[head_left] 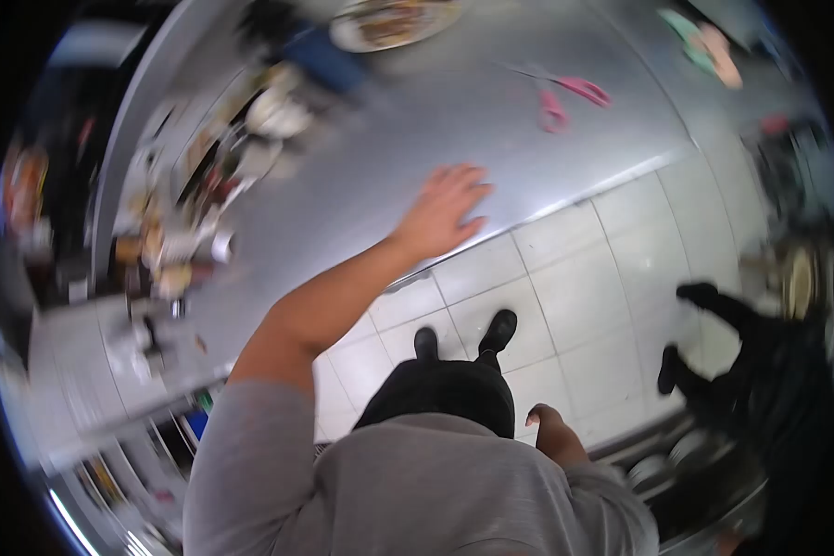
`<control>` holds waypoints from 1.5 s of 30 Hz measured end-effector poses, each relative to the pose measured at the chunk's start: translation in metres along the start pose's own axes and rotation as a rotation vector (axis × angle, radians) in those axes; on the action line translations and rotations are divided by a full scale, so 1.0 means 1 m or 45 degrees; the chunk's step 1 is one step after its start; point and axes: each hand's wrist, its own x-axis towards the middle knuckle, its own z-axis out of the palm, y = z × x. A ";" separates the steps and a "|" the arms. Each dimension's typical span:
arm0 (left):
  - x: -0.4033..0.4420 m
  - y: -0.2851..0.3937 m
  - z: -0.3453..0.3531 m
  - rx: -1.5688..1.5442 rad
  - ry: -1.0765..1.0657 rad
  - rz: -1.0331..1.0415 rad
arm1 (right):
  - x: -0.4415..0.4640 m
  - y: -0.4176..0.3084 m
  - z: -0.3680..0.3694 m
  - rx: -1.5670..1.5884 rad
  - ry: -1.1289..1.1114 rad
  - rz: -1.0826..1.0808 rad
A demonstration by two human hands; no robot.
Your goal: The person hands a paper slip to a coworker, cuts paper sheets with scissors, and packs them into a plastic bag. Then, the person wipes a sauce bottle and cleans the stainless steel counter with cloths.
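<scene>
At the table's (361, 181) edge, my left hand (443, 211) is spread and empty, contact unclear. Scissors (570, 83) lie beyond it, rightward. My right hand (545, 415) hangs low, grip indeterminable.

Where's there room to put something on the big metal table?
The metal table has bare patches between the left hand and the pink-handled scissors, and between that hand and the plate. It's crowded toward the picture's left, with blurred clutter.
</scene>
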 end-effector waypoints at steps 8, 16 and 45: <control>-0.024 -0.008 0.036 0.200 0.488 0.009 | -0.145 -0.012 -0.114 -0.624 0.764 0.037; -0.263 0.016 -0.055 -0.386 0.323 0.140 | -0.326 -0.205 -0.131 -0.233 1.360 -1.098; -0.644 -0.302 -0.199 -0.665 0.978 -0.984 | -0.934 -0.675 0.225 -0.941 2.266 -2.786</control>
